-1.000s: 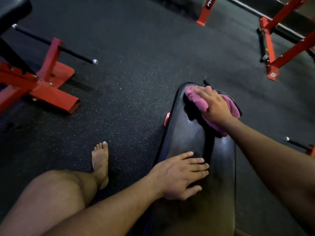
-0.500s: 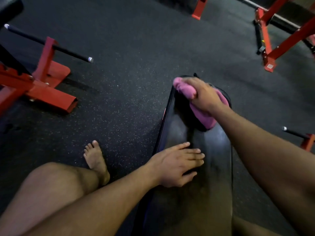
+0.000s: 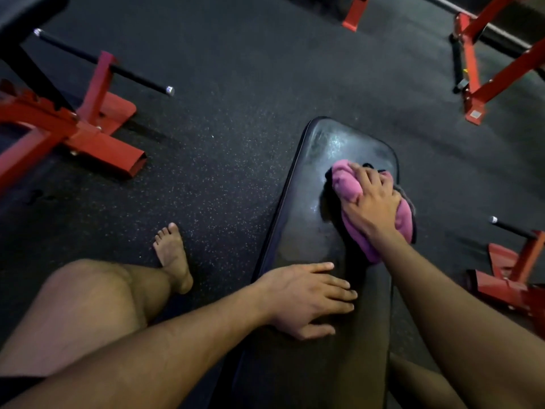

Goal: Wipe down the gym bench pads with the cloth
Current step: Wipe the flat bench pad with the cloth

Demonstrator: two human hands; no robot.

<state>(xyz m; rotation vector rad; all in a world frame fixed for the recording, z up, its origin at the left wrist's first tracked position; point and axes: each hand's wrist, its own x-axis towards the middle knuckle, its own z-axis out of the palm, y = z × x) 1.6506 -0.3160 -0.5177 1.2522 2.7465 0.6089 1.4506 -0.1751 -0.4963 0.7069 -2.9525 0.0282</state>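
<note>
On far half of bench pad, your right hand presses bunched pink cloth, fingers curled over it. Pad's long axis runs straight away from you; wet-looking sheen only beyond cloth. Left hand flat, fingers straight, bracing near end. Unwiped length likely lies toward you: right hand nearer, pull cloth back along axis.

Right hand grips pink cloth on bench pad.
</note>
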